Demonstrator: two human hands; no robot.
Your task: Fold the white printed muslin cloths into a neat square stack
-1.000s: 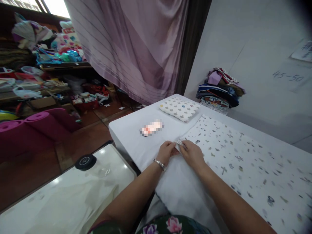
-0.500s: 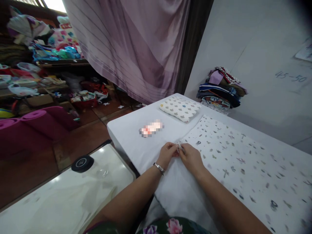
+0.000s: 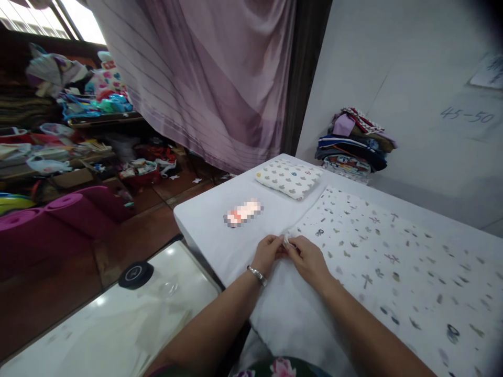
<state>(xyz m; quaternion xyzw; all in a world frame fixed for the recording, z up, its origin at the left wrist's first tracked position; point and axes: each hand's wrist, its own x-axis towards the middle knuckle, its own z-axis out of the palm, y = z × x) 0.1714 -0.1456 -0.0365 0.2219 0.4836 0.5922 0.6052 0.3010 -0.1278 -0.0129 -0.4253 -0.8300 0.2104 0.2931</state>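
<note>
My left hand (image 3: 269,254) and my right hand (image 3: 308,255) meet at the near end of a white printed cloth (image 3: 361,251). Fingers of both hands are closed in a pinch on a bunched white corner of this cloth. The cloth lies spread flat to the right over a white-covered bed (image 3: 212,204). A bracelet (image 3: 257,275) circles my left wrist. Ahead of my hands a blurred-out, pinkish oblong thing (image 3: 243,212) lies on the bed. Beyond it sits a folded cloth (image 3: 288,179) with a grey cloud-like print.
A white table (image 3: 90,324) at the lower left carries a round black case (image 3: 135,275). Folded clothes (image 3: 351,141) are stacked by the wall. A purple curtain (image 3: 220,78) hangs behind the bed. Pink rolled mats (image 3: 66,214) and clutter stand at left.
The view has shifted slightly. Both hands keep their pinch on the cloth's corner, with only small finger movement.
</note>
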